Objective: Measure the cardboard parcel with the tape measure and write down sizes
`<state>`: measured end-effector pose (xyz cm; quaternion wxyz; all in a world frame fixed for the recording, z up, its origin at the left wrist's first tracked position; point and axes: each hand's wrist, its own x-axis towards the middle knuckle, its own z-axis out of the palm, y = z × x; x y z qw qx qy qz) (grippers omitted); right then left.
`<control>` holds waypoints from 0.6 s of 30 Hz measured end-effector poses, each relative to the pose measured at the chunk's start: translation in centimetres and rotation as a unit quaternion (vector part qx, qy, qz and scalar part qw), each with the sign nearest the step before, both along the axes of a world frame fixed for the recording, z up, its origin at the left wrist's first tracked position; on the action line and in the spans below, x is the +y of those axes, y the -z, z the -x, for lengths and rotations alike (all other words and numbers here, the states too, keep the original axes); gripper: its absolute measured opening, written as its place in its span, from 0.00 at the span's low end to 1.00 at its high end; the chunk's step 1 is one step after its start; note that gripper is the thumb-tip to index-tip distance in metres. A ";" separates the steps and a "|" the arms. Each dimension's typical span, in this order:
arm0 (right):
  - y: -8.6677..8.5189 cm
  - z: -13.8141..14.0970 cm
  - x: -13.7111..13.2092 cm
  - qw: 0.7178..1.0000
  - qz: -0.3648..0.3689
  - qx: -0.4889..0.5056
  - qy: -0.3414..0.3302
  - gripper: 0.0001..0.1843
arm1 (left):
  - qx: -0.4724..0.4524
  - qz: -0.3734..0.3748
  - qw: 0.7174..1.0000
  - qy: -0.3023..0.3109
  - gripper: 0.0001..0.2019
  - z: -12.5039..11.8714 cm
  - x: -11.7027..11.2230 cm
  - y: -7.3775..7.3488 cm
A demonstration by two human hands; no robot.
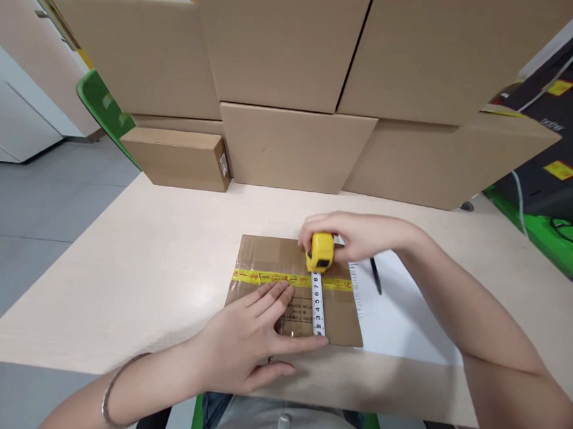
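My right hand [345,231] grips a yellow tape measure [322,252] from its far side, over a brown cardboard piece [340,321]. The white numbered blade [317,303] is pulled out toward me across the cardboard, its figures running up to about 8 at the case. My left hand [251,340] lies open with fingers spread, partly on the cardboard's left and near side. One of its fingertips rests at the blade's near end, by the cardboard's near edge. Yellow printed packing tape [338,284] crosses the cardboard, which also bears dark print partly covered by my left hand.
White paper [407,316] lies to the right, partly under the cardboard, with a black pen [375,276] on it. Large cardboard boxes [296,149] line the table's back, with a smaller box [186,160] at left. A dark case [555,143] stands at right.
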<state>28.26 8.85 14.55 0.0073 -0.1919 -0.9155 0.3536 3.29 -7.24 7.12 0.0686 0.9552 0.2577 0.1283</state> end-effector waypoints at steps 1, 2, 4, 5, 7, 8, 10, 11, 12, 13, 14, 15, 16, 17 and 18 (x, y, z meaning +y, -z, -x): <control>-0.1 0.1 1.2 1.000 0.004 -0.005 0.016 0.19 | 0.007 -0.006 1.000 -0.002 0.28 -0.1 0.0 0.0; -0.2 0.1 2.3 0.999 0.009 -0.010 0.033 0.17 | 0.014 -0.013 1.000 -0.003 0.28 -0.1 -0.1 0.0; -0.2 0.2 4.2 0.998 0.019 -0.018 0.059 0.12 | 0.021 -0.029 0.999 -0.007 0.28 -0.1 -0.1 0.1; -0.1 0.1 4.8 0.997 0.022 -0.021 0.065 0.11 | 0.024 -0.036 0.999 -0.009 0.28 -0.1 -0.2 0.1; 0.1 0.0 5.7 0.997 0.023 -0.024 0.066 0.13 | 0.027 -0.043 0.999 -0.011 0.28 0.0 -0.2 0.1; 0.3 -0.1 5.9 0.997 0.022 -0.022 0.065 0.13 | 0.027 -0.043 0.999 -0.010 0.28 0.0 -0.2 0.1; 0.5 -0.4 6.1 0.998 0.021 -0.017 0.064 0.14 | 0.025 -0.042 0.999 -0.010 0.28 0.0 -0.1 0.1; 0.6 -0.5 6.0 0.998 0.021 -0.014 0.064 0.14 | 0.022 -0.042 0.999 -0.010 0.28 -0.1 -0.1 0.1; 0.6 -0.6 5.9 0.998 0.020 -0.011 0.064 0.14 | 0.019 -0.043 0.999 -0.009 0.28 -0.1 -0.1 0.1; 0.6 -0.7 5.6 0.998 0.020 -0.005 0.063 0.14 | 0.015 -0.044 0.999 -0.008 0.28 -0.1 -0.1 0.1; 0.6 -0.8 5.1 0.998 0.018 0.003 0.060 0.14 | 0.011 -0.046 0.999 -0.006 0.28 -0.1 -0.1 0.2; 0.6 -0.8 4.4 0.998 0.015 0.013 0.052 0.14 | 0.007 -0.049 0.999 -0.003 0.27 0.0 -0.1 0.3; 0.6 -0.9 3.4 0.999 0.009 0.024 0.042 0.13 | 0.000 -0.051 0.999 -0.001 0.27 0.1 -0.2 0.4; 0.5 -0.9 2.1 0.999 0.001 0.033 0.031 0.14 | -0.008 -0.049 0.999 -0.002 0.28 0.2 -0.2 0.6; 0.6 -0.8 0.6 0.999 -0.008 0.040 0.022 0.14 | -0.019 -0.045 0.999 -0.004 0.29 0.4 -0.2 0.8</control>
